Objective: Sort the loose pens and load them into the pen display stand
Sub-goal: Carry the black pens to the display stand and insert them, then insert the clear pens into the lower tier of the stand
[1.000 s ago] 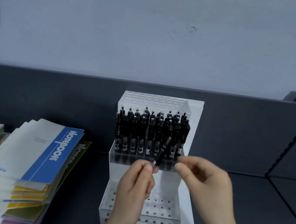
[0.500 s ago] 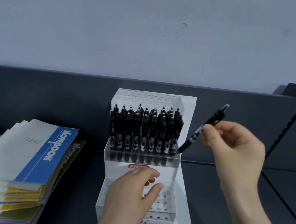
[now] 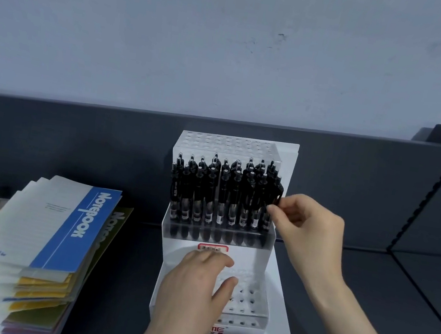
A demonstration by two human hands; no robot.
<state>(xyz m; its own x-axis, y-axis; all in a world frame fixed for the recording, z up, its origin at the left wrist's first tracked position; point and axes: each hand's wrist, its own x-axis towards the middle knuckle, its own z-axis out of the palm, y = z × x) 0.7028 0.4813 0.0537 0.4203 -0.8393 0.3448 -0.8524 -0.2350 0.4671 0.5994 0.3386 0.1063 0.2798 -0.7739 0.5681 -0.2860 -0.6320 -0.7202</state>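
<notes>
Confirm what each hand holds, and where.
Right hand pinches the rightmost black pen near its clip end. Left hand holds nothing; it rests on the display stand.

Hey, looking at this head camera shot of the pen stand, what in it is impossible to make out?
All in the head view:
- Red-framed label on the white plastic pen display stand: print blurred, lower edge behind the left hand.
- Stand's lower holes: partly under that hand.
- Black pen pinched by the right hand: tip behind the frosted front panel.
- Stack of paper notebooks: cut off by the left edge.
</notes>
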